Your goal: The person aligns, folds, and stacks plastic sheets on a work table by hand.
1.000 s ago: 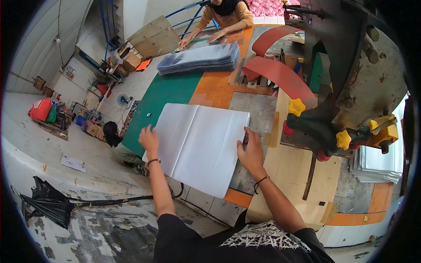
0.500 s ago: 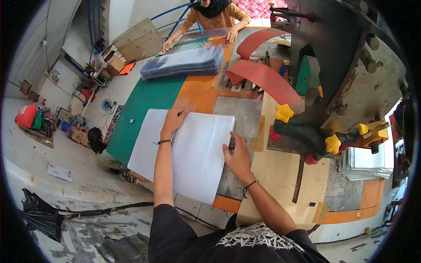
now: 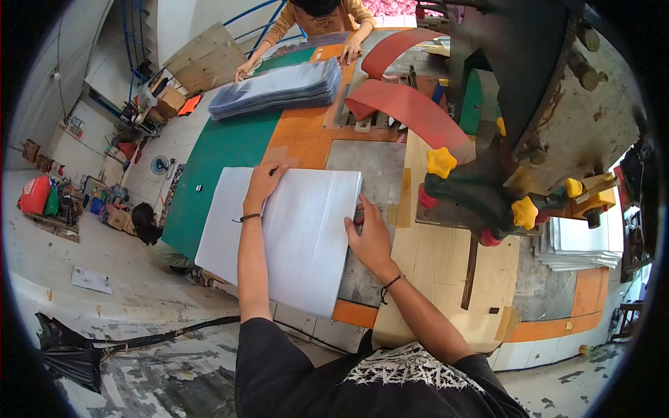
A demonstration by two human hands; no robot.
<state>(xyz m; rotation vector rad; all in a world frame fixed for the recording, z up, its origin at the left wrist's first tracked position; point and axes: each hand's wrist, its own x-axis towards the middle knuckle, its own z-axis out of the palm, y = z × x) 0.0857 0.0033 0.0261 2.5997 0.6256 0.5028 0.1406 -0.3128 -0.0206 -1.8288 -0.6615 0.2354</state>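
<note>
Left hand (image 3: 261, 187), grip unclear, rests on creased white sheet (image 3: 302, 237) mid-frame; right hand (image 3: 371, 241), half-spread, should steady its edge.

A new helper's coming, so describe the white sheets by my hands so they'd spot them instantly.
Start at the green and orange table. On its near side, the left hand lies on the white sheets, the right hand at their right edge. Unlike the white pile far right, these have hands at them.

Left hand (image 3: 262, 187) moved from left to far edge of sheets (image 3: 304, 233).
</note>
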